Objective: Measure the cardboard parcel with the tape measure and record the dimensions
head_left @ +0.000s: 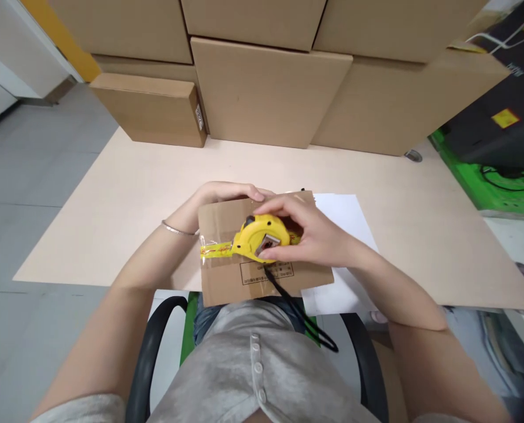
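My right hand (pixel 308 232) is closed around a yellow tape measure (pixel 251 238), its thumb and fingers on either side of the case. The tape measure lies over the top face of a small brown cardboard box (pixel 222 279). A yellow strip with red marks (pixel 217 250) runs from the case to the box's left edge; whether it is the blade or tape on the box, I cannot tell. A black wrist strap (pixel 304 317) hangs from the case toward my lap. My left hand (pixel 235 191) curls around the box's far edge, its fingertips partly hidden.
White paper (pixel 343 235) lies on the pale table (pixel 112 223), partly under the box. Large cartons (pixel 266 94) are stacked along the back, with a flat carton (pixel 151 111) at left. A dark machine (pixel 495 129) stands on a green surface at right.
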Demonstrator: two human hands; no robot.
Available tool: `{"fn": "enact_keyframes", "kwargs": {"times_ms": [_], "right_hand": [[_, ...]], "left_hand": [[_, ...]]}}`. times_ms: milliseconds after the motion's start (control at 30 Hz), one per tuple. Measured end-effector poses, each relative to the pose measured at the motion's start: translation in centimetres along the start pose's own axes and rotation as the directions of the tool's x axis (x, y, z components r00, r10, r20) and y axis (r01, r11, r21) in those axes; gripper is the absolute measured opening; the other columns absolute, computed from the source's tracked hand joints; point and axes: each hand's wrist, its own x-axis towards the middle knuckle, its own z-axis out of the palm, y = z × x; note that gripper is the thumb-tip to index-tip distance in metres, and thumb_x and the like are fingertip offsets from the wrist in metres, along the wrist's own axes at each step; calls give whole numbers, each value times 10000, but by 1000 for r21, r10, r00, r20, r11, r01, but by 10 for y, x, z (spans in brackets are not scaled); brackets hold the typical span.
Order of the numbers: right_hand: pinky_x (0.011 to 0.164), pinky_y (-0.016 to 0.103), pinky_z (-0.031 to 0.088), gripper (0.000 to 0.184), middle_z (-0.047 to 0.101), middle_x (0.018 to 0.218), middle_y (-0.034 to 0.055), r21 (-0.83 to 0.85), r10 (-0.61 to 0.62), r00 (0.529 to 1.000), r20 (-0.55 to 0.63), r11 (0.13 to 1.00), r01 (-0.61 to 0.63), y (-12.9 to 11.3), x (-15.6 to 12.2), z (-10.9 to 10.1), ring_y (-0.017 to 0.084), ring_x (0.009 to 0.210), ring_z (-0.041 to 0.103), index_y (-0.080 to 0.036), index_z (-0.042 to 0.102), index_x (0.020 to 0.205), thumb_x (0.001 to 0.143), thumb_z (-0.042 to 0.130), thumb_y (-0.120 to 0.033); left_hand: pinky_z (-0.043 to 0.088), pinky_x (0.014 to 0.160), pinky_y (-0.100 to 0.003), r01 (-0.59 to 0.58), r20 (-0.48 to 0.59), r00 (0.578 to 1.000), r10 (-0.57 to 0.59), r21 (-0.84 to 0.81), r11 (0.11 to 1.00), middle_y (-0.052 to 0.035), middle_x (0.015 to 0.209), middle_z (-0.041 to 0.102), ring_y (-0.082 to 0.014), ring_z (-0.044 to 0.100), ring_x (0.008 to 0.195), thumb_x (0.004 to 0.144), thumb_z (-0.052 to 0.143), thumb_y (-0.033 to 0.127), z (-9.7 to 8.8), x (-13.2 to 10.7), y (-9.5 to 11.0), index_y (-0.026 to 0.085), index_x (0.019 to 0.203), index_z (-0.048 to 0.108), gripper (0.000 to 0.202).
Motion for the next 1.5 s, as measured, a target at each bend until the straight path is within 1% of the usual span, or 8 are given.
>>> {"fn": "enact_keyframes", "kwargs": {"times_ms": [100, 267, 467, 600, 833, 1100, 1300, 1500], "right_hand": [[1152, 603, 461, 443, 728, 1253, 88, -246, 35, 999, -30, 968, -42, 18, -10, 5, 349, 1296, 637, -279, 680, 1168, 838, 876, -500], [1307, 708, 234, 452, 638, 1453, 120, -386, 57, 995, -81, 919, -84, 40, -14, 13, 404, 1556, 428, -276, 705, 1098, 903, 744, -682], [1287, 595, 393, 524, 580, 1593, 109, -219, 85, 933, -351, 961, -170, 68, -58, -23, 319, 1557, 479, -337, 575, 1460, 1084, 408, -661], [1318, 610, 344, 688, 484, 1704, 141, -236, 380, 806, -453, 821, -520, 118, -116, -37, 357, 1599, 431, -301, 444, 1617, 1048, 469, -686], [1362, 629, 206, 1006, 330, 1765, 255, -505, 442, 822, -358, 649, -569, 164, -133, 3, 391, 1669, 256, -71, 253, 1713, 998, 425, -757], [1352, 637, 201, 873, 318, 1763, 284, -446, 464, 769, -439, 630, -635, 158, -106, 22, 397, 1679, 233, -19, 289, 1670, 998, 442, -555], [1043, 580, 523, 499, 702, 1335, 248, -333, 478, 666, -573, 606, -722, 150, -81, -6, 401, 1277, 656, -183, 624, 1202, 1019, 416, -598], [797, 408, 482, 430, 654, 704, 80, -309, 580, 728, -367, 662, -683, 159, -43, -39, 318, 857, 687, -269, 496, 652, 902, 727, -532]], "left_hand": [[565, 1061, -384, 136, 231, 962, -145, 53, 989, -36, 1131, 847, -295, 732, 1217, 807, 703, 356, -21, 41, -13, 211, 1025, 837, 294], [586, 1000, -378, 107, 270, 946, -180, 264, 959, -84, 1236, 838, -325, 735, 1213, 727, 821, 412, -51, 79, -27, 217, 1043, 869, 374], [399, 1254, -540, -4, -297, 954, 39, 117, 993, -125, 1520, 690, -368, 578, 1467, 862, 757, 578, -60, 14, -39, 257, 1304, 780, 547], [274, 1318, -635, -126, -702, 709, 62, -39, 991, -147, 1590, 592, -437, 414, 1580, 785, 769, 650, -38, -49, -75, 271, 1455, 648, 779], [476, 1193, -575, -188, -693, 720, -22, -227, 956, -73, 1553, 611, -429, 574, 1441, 764, 798, 464, 37, -62, -102, 346, 1576, 461, 887], [465, 1192, -533, -218, -770, 637, -43, -234, 948, -58, 1411, 674, -389, 627, 1330, 753, 701, 384, 47, -52, -94, 287, 1462, 568, 727], [526, 1071, -491, -210, -733, 680, -12, -210, 955, -58, 1327, 687, -361, 666, 1216, 772, 682, 372, 42, -54, -99, 285, 1432, 548, 679], [520, 1047, -485, -257, -727, 679, 101, -106, 961, -65, 1362, 675, -342, 644, 1216, 810, 635, 445, 24, -46, -103, 294, 1348, 602, 560]]}}
